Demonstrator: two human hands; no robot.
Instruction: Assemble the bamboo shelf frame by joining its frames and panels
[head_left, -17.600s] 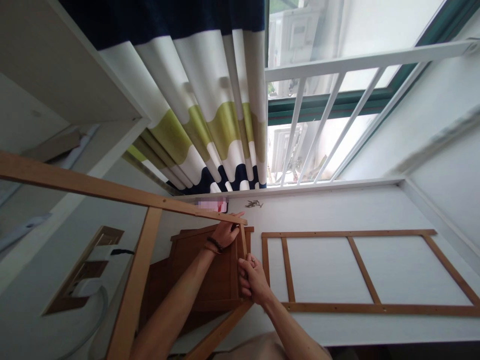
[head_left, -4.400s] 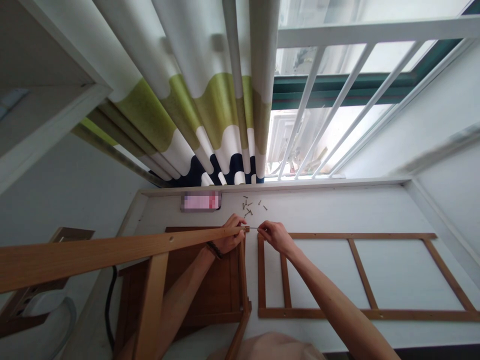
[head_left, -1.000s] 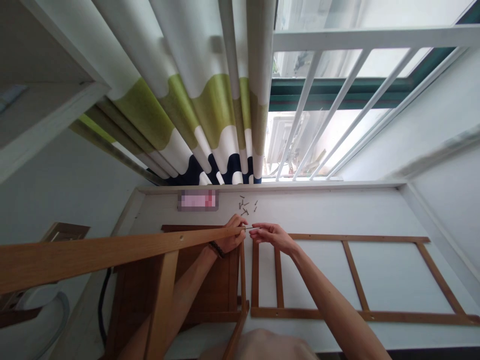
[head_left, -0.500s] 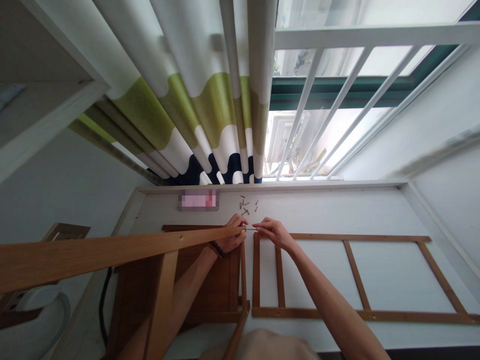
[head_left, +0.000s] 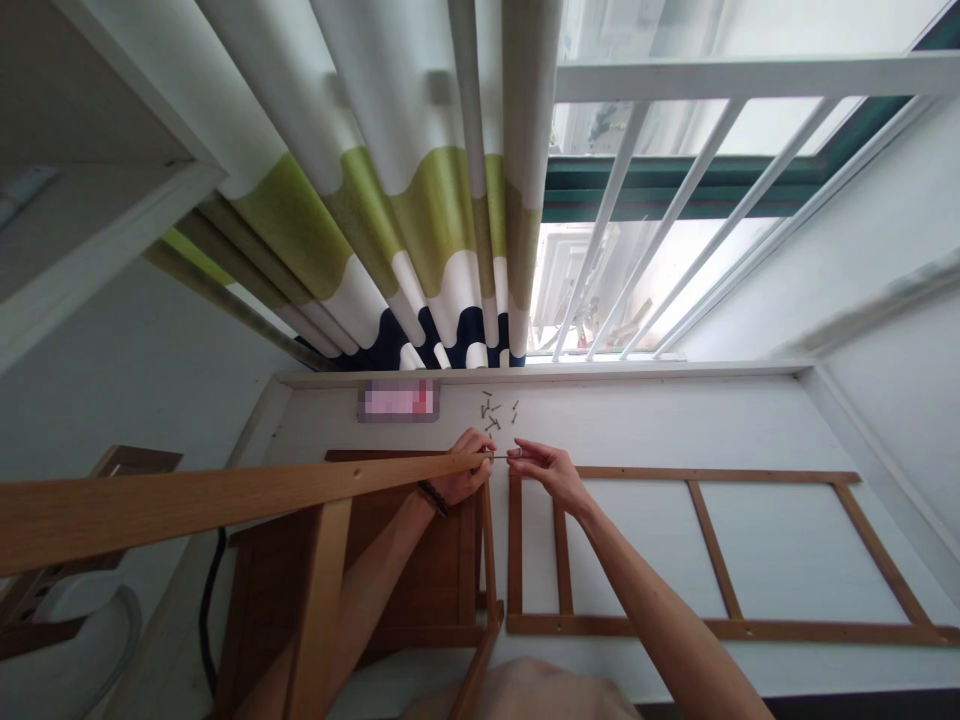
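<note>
My left hand is closed around the far end of a long wooden rail, part of an upright wooden frame that stands on the white floor. Pinched in the fingers of my right hand is a thin metal screw, its tip at the rail's end face. A thin upright slat of the frame runs down from that corner. More screws lie loose on the floor just beyond my hands.
A flat wooden ladder-like frame lies on the white floor to the right. A dark brown panel lies under the upright frame. A striped curtain and a white window grille stand ahead. A black cable runs at the left.
My right hand has drawn a little closer to the rail's end with the screw over the last second. The left hand has kept its grip on the rail's end.
</note>
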